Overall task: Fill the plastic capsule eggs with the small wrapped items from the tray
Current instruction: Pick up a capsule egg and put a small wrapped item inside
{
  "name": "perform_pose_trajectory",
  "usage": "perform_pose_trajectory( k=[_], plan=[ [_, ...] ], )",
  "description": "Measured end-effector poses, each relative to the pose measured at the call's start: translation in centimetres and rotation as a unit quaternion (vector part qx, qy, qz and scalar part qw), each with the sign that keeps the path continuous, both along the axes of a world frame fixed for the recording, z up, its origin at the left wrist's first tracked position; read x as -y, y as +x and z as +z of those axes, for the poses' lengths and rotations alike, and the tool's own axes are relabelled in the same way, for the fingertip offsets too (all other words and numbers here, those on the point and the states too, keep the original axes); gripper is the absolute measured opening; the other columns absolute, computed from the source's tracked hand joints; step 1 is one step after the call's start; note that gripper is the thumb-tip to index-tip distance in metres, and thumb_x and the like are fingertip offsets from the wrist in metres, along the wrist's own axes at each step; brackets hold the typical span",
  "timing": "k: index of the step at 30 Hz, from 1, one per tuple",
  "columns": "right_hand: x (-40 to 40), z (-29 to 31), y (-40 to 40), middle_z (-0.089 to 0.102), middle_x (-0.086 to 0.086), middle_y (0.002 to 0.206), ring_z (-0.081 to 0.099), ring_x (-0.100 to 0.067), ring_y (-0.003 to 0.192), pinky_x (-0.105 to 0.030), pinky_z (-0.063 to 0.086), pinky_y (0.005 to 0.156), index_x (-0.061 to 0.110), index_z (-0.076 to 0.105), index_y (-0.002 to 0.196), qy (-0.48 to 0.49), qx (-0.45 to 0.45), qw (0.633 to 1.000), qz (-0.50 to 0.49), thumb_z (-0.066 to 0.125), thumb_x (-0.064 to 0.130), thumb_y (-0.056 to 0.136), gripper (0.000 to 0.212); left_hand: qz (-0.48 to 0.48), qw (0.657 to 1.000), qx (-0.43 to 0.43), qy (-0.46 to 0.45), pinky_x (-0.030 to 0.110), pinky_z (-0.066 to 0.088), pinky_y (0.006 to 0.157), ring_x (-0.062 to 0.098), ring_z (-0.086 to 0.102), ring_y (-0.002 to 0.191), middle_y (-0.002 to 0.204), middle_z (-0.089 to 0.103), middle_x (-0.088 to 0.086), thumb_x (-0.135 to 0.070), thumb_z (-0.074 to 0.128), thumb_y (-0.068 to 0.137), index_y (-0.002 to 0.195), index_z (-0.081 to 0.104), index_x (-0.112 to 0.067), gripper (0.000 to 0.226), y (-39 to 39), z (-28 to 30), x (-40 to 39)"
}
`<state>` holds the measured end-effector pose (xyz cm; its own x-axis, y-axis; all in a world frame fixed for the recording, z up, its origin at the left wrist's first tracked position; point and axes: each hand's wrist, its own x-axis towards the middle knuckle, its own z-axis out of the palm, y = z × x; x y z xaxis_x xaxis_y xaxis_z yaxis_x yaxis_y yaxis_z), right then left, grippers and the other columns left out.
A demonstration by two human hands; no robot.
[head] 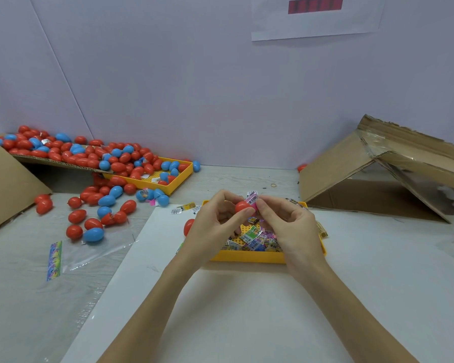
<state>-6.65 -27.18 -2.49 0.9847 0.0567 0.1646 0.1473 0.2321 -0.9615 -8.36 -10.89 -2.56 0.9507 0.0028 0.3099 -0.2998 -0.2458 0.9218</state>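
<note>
Both hands meet above the yellow tray's (247,257) far edge: left hand (215,218) pinches a red egg half (243,206), right hand (288,221) pinches a wrapped item (252,199) touching its right side.

Head-worn view, forward and downward, close over table (247,297).
</note>
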Motion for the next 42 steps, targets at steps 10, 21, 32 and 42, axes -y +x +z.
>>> perform_pose_trajectory(
  k=[10, 21, 32, 42],
  plan=[
    [-0.1, 0.3, -0.3, 0.079, -0.008, 0.099, 0.076, -0.023, 0.097, -0.027, 0.061, 0.085, 0.008, 0.075, 0.110, 0.032, -0.042, 0.998, 0.045, 0.075, 0.016, 0.088, 0.023, 0.072, 0.991, 0.092, 0.062, 0.031, 0.061, 0.080, 0.014, 0.071, 0.094, 0.100, 0.074, -0.006, -0.042, 0.069, 0.087, 0.115, 0.071, -0.020, 0.035, -0.2, 0.0, 0.1],
    [0.3, 1.4, -0.5, 0.077, -0.015, 0.107, 0.075, -0.017, 0.094, -0.021, 0.060, 0.078, 0.000, 0.074, 0.110, 0.161, -0.170, 0.961, 0.150, 0.075, 0.024, 0.085, 0.034, 0.068, 0.971, 0.200, 0.110, 0.023, 0.057, 0.085, 0.018, 0.068, 0.093, 0.104, 0.069, 0.001, -0.023, 0.078, 0.083, 0.130, 0.068, -0.013, 0.049, -0.6, 0.6, 0.2],
    [0.5, 1.9, -0.5, 0.076, -0.012, 0.096, 0.076, -0.021, 0.089, -0.024, 0.060, 0.075, 0.008, 0.083, 0.094, 0.131, -0.248, 0.936, 0.211, 0.077, 0.034, 0.087, 0.028, 0.089, 0.937, 0.260, 0.214, 0.014, 0.051, 0.086, 0.010, 0.061, 0.091, 0.103, 0.062, -0.001, -0.018, 0.078, 0.086, 0.132, 0.065, -0.011, 0.049, -0.2, 0.0, -0.1],
    [0.8, 2.0, -0.2, 0.076, -0.015, 0.106, 0.075, -0.026, 0.101, -0.029, 0.061, 0.078, 0.007, 0.082, 0.096, 0.220, -0.298, 0.889, 0.268, 0.083, 0.027, 0.076, 0.029, 0.109, 0.932, 0.306, 0.161, 0.029, 0.053, 0.100, 0.013, 0.065, 0.120, 0.124, 0.071, 0.001, -0.014, 0.075, 0.085, 0.121, 0.073, -0.007, 0.037, -0.3, 0.0, 0.4]
  ],
)
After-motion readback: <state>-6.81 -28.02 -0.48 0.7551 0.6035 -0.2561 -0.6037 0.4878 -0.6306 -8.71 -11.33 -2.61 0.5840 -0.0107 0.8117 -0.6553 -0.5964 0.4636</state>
